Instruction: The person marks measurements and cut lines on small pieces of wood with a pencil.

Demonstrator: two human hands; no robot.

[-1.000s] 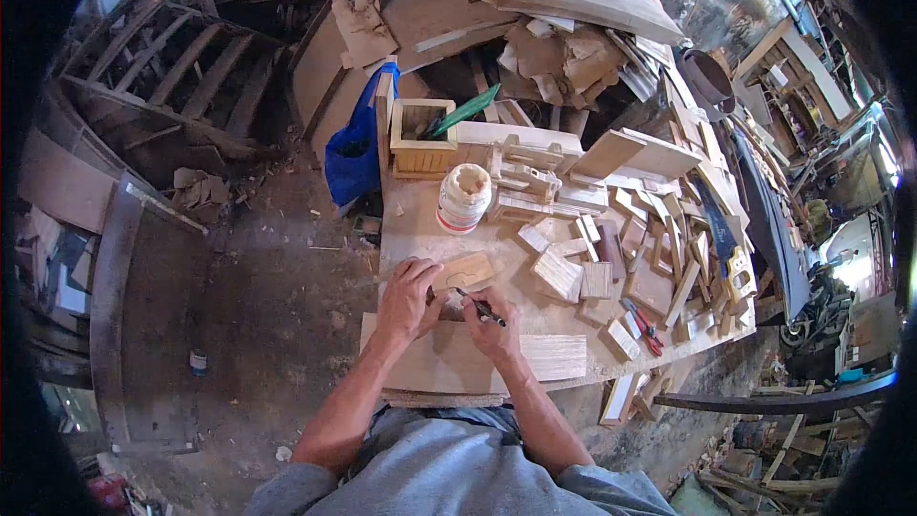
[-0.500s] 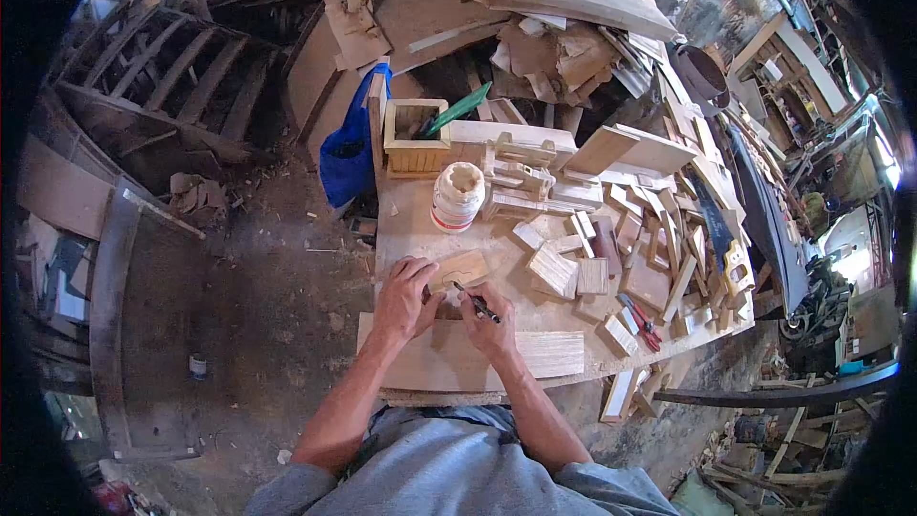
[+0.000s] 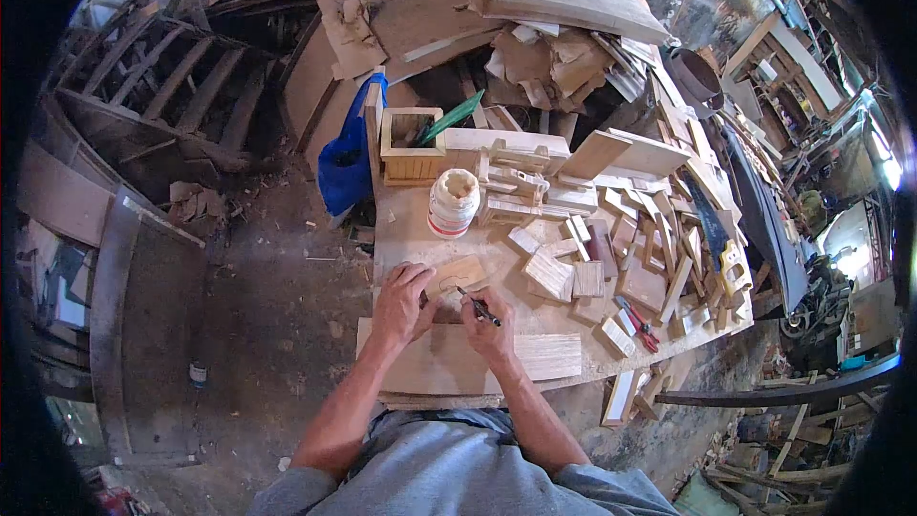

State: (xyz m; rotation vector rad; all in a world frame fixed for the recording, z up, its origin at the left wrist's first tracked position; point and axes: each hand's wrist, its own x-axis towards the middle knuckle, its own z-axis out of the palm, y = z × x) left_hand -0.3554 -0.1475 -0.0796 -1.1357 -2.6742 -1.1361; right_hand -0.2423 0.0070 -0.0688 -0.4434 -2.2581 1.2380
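Observation:
A small wooden block (image 3: 460,271) with a dark curved line drawn on its face lies on the workbench in front of me. My left hand (image 3: 403,304) grips its left edge, fingers bent; a small dark item by the thumb is too hidden to name. My right hand (image 3: 489,325) pinches a black pen (image 3: 481,307), its tip at the block near the line. Below both hands a flat wooden board (image 3: 478,360) lies along the bench's front edge. A white jar (image 3: 453,205) with a red-striped label stands beyond the block.
Right of my hands lie several wood offcuts (image 3: 549,272), red-handled pliers (image 3: 637,323) and a handsaw (image 3: 734,268). Behind the jar are a slatted wooden box (image 3: 413,168) and a wooden clamp-like assembly (image 3: 516,180). A blue cloth (image 3: 348,158) hangs at the bench's left corner.
The pen and my right hand have shifted slightly, and more of the drawn line shows on the block. My left hand stays at the block. The view has moved a little.

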